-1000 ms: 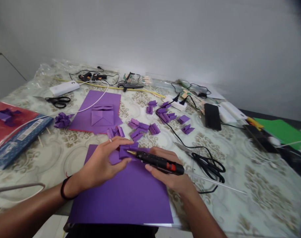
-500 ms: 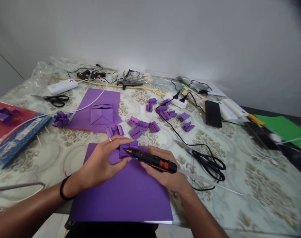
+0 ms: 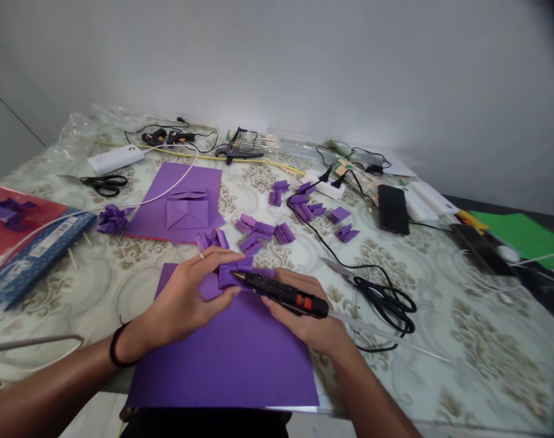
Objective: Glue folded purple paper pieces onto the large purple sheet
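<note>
Between the thumb and fingers of my left hand is a small folded purple paper piece, held over a large purple sheet. My right hand grips a black glue gun with an orange-red switch. Its brass nozzle points left, at or just over the folded piece; I cannot tell if it touches. A clear glue stick sticks out of the gun's back end. Just beyond my left fingers lies another folded purple piece.
Several folded purple pieces lie beyond my hands. Scissors and a black cord are at right, near a phone. A power strip stands behind. Left are more scissors, a red-and-blue packet and a purple envelope-like fold.
The glue gun has shifted very slightly to the right over the folded paper piece. My left hand keeps its hold, nearly still.
</note>
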Motion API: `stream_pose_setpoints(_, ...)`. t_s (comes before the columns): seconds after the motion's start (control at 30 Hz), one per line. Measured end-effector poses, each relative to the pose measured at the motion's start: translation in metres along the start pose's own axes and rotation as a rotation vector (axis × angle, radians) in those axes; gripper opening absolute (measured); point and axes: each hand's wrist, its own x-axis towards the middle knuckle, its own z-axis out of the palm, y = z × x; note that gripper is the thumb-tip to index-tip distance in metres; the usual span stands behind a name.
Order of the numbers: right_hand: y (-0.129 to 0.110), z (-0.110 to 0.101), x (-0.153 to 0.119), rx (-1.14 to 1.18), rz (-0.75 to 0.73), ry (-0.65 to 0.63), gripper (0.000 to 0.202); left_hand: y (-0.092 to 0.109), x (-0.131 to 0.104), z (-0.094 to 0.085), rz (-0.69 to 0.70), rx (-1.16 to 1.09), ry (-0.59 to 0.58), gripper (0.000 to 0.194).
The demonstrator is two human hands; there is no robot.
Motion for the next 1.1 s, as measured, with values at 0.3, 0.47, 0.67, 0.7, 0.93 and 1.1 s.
stream_pose_setpoints(0.3,-0.003,-0.003,0.001,-0.003,0.009,0.007,0.034,0.002,0.001,-0.003,0.0,0.027,0.015,0.04)
stream_pose_setpoints(0.47,0.003,-0.005,-0.004,-0.039,0.047,0.016,0.035,0.004,0.002,-0.004,-0.018,0.046,0.017,0.039)
stream_pose_setpoints(0.67,0.009,-0.007,-0.007,-0.062,0.066,0.014,0.034,0.002,0.001,-0.004,-0.021,0.072,0.033,0.039)
stream_pose_setpoints(0.7,0.01,-0.007,-0.007,-0.064,0.07,0.017,0.034,0.002,0.001,-0.004,-0.018,0.075,0.039,0.039)
stream_pose_setpoints(0.93,0.011,-0.009,-0.007,-0.087,0.095,0.017,0.038,-0.001,0.0,-0.003,0.019,0.097,0.074,0.039)
stream_pose_setpoints(1.1,0.012,-0.009,-0.008,-0.099,0.089,0.009,0.037,-0.002,0.001,-0.003,0.043,0.112,0.075,0.038)
